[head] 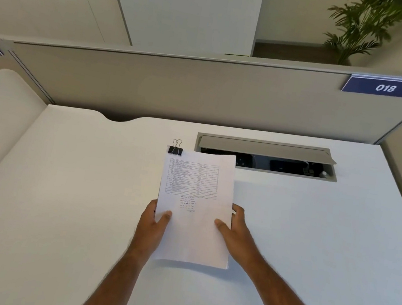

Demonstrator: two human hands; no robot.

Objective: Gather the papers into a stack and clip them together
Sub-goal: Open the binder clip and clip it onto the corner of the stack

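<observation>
A stack of white papers (193, 234) with a printed table and some handwriting on the top sheet is held over the white desk (59, 197). A black binder clip (175, 148) with silver handles sits on the stack's top left corner. My left hand (153, 223) grips the left edge, thumb on top of the sheet. My right hand (234, 228) grips the right edge, thumb on top, fingers behind the paper.
An open grey cable hatch (267, 150) with sockets inside lies in the desk just behind the papers. A beige partition (177, 89) with a blue "018" sign (386, 88) closes the back. A plant (362, 25) stands beyond it.
</observation>
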